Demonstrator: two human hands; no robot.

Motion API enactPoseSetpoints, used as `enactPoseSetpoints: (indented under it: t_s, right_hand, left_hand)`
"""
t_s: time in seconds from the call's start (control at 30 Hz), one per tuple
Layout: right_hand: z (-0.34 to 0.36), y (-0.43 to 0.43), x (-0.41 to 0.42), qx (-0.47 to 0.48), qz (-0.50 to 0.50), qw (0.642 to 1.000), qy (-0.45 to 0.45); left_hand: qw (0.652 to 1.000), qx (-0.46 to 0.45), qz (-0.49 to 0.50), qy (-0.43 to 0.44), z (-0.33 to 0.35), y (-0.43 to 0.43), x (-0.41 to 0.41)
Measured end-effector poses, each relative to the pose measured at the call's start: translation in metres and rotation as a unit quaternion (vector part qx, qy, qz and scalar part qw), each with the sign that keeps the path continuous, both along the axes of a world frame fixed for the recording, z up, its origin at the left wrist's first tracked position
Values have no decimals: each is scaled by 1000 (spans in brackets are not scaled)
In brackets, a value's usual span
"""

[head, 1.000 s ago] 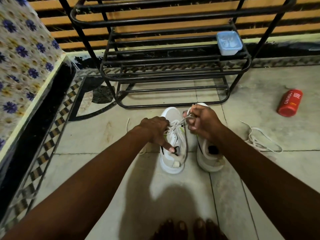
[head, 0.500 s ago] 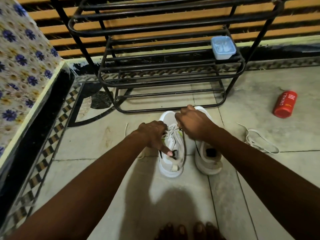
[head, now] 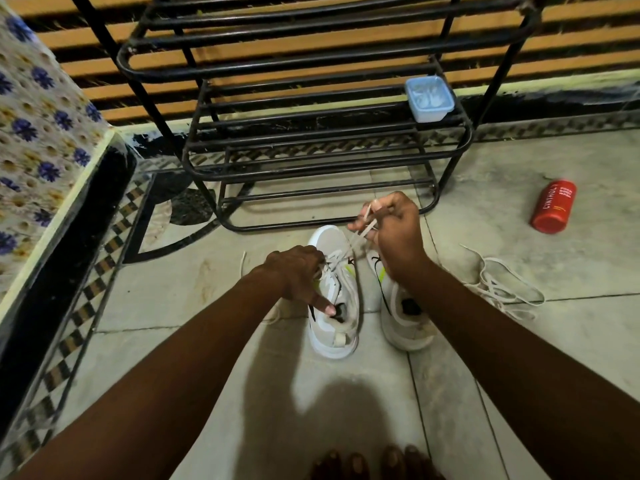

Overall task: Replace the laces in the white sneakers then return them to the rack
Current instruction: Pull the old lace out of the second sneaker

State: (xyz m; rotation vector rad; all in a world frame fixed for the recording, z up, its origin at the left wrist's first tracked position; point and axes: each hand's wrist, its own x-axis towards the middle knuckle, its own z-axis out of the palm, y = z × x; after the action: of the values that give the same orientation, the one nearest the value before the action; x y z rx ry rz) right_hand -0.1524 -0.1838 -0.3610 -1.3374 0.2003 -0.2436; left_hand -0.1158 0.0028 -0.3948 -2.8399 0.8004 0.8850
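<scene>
My toes [head: 374, 462] sit nearest. Ahead, on the floor [head: 166, 306], my left hand [head: 298, 271] grips the left sneaker [head: 334, 336], thumb in its collar. My right hand [head: 394, 230] pinches its lace [head: 358, 235] taut, forearm hiding part of the right sneaker [head: 403, 332]. Loose laces [head: 502, 285] lie right, a bottle [head: 554, 207] beyond, then the rack [head: 311, 169] carrying a box [head: 429, 98].

Left hand [head: 298, 273] at frame centre holds left sneaker [head: 334, 327] by laced upper, one finger pointing into collar; whether curled fingers also pinch lace, I can't tell. Right hand [head: 394, 228] raised above toes, pinching lace [head: 361, 233] that runs taut down to left sneaker. Right sneaker [head: 403, 327] just beside, toe toward black rack [head: 311, 168]. Loose laces [head: 502, 287] on floor at right, red bottle [head: 554, 206] beyond. I note blue tub [head: 429, 98] on rack shelf.
</scene>
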Motion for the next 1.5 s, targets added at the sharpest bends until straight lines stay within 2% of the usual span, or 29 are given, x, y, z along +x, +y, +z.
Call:
enactPoseSetpoints:
  t_s: [0.03, 0.07, 0.1, 0.13, 0.2, 0.27, 0.3, 0.33, 0.43, 0.53, 0.57, 0.67, 0.73, 0.8, 0.83, 0.87, 0.9, 0.93, 0.97, 1.03, 1.07, 1.17, 1.2, 1.23, 1.27, 1.3, 1.4, 1.47, 1.5]
  right_hand:
    - [-2, -6, 3, 34, 10, 999, 12]
    - [-4, -13, 5, -13, 25, 1000, 5]
    - [-8, -21, 8, -136, 48, 989, -22]
    - [-13, -29, 9, -294, 83, 950, -57]
    - [-23, -36, 9, -546, 193, 808, -109]
    - [-30, -35, 9, -669, 308, 664, -128]
    - [-29, -33, 9, -701, 337, 615, -126]
    - [-27, -31, 10, -715, 340, 597, -128]
    - [-20, -27, 13, -735, 285, 598, -146]
    - [-13, -14, 6, -779, 204, 564, -183]
    - [-9, -13, 4, -774, 155, 582, -194]
    - [3, -18, 3, -637, -38, 747, -187]
    - [6, -17, 2, -503, -97, 845, -154]
    - [3, -7, 0, -249, -62, 963, -83]
    - [3, -1, -1, -100, -32, 994, -25]
    - [1, 1, 0, 4, -9, 1000, 22]
    - [-2, -1, -1, 3, 7, 999, 39]
    - [-5, -6, 0, -86, 25, 996, 26]
    - [-8, -14, 1, -234, 51, 971, -11]
    - [-11, -30, 2, -493, 142, 855, -74]
    - [-9, -34, 1, -564, 194, 798, -86]
    - [-8, -33, -2, -674, 322, 660, -81]
    - [-7, -31, -2, -704, 331, 623, -81]
    - [-6, -31, 0, -724, 318, 604, -98]
    - [-2, -31, 1, -734, 288, 602, -123]
    - [1, -32, 3, -729, 244, 622, -148]
    - [8, -35, 5, -663, 91, 721, -181]
    - [4, -32, -1, -606, 19, 779, -158]
    - [-1, -29, -3, -550, 1, 824, -139]
  left_hand:
    - [1000, -2, 0, -1, 0, 0, 0]
    - [1000, -3, 0, -2, 0, 0, -1]
    - [1000, -4, 3, -1, 0, 0, -1]
    - [1000, -4, 4, -1, 1, 0, -1]
    - [1000, -2, 3, -2, 1, -1, -1]
    - [1000, -1, 4, -2, 0, -1, -1]
    - [1000, 0, 4, -2, -1, 0, -1]
    - [1000, 1, 3, -2, -1, 0, -1]
    - [1000, -1, 5, -3, -2, -1, 0]
    - [1000, 2, 7, 4, -2, -1, 1]
    - [1000, 1, 8, 5, -2, 0, 1]
    - [1000, -6, 10, 5, -3, 1, 1]
    - [1000, -5, 10, 6, -3, 2, 1]
    - [1000, -4, 3, 4, -3, 2, 2]
    - [1000, -6, 2, 4, -4, 2, 2]
    - [1000, -7, 2, 3, -4, 2, 2]
    - [1000, -9, 3, 2, -4, 2, 2]
    - [1000, -9, 3, 1, -4, 2, 2]
    - [1000, -10, 5, 2, -4, 2, 2]
    - [1000, -12, 8, 6, -5, 2, 2]
    - [1000, -13, 7, 6, -6, 2, 2]
    - [1000, -12, 3, 8, -6, 2, 3]
    - [1000, -14, 1, 7, -7, 2, 3]
    - [1000, -14, 0, 7, -7, 2, 3]
    - [1000, -14, 2, 8, -6, 2, 3]
    - [1000, -13, 2, 8, -6, 2, 3]
    - [1000, -20, 3, 7, -6, 2, 3]
    - [1000, -25, 10, 7, -7, 3, 3]
    - [1000, -26, 11, 7, -8, 3, 3]
